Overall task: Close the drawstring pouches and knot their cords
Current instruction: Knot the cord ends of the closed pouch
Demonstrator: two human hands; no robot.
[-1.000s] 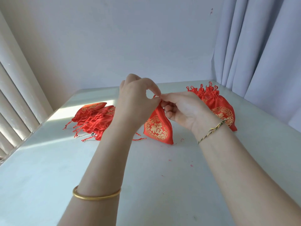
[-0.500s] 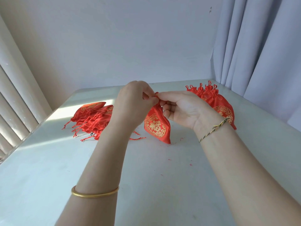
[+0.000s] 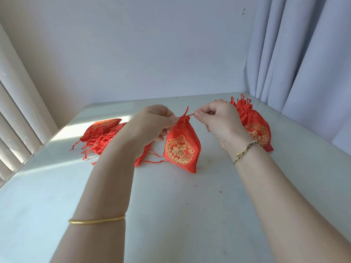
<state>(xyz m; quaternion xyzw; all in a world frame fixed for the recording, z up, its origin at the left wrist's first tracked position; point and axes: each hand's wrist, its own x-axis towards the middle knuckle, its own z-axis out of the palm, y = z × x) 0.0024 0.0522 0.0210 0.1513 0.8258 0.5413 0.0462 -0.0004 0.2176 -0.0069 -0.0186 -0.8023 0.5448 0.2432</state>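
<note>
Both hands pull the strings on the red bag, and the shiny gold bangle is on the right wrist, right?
Not quite. The head view shows the gold bangle on the left wrist; the right wrist wears a braided bracelet. The rest holds: the left hand and right hand each pinch a cord of the red pouch.

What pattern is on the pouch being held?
Red pouch with a gold round floral emblem around a character; head view.

One separate pouch (image 3: 181, 149), left pile (image 3: 102, 135) and right pile (image 3: 255, 128) too bunched to count, one bangle (image 3: 96, 221), one wristband (image 3: 245, 151).
</note>
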